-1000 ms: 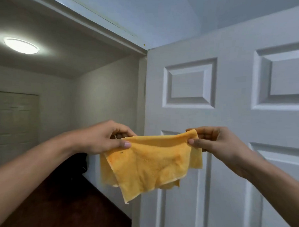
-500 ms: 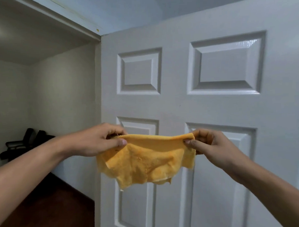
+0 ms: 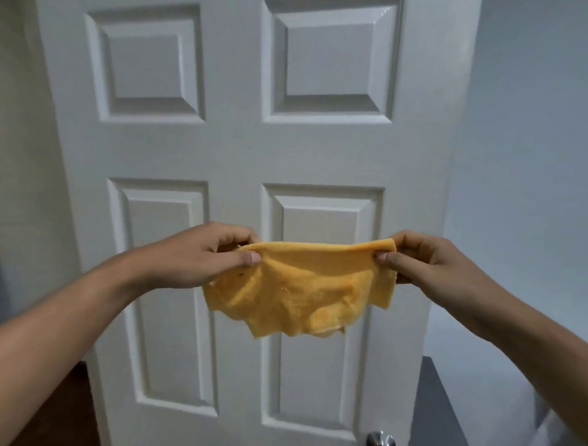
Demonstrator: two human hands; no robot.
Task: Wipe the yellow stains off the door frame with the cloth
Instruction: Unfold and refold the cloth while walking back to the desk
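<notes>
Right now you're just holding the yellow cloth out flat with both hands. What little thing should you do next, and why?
Probably bunch the cloth into one hand. The left hand and right hand each pinch a top corner, so it hangs loose before the white door, touching nothing. No frame stains show here.

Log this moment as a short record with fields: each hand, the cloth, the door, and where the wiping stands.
left hand: pinches the cloth's top left corner
right hand: pinches the cloth's top right corner
yellow cloth: stretched between both hands, lower part hanging loose, held in front of the door
white panelled door: fills the view; silver doorknob at the bottom right
wiping: not begun; no yellow stains or frame visible
</notes>
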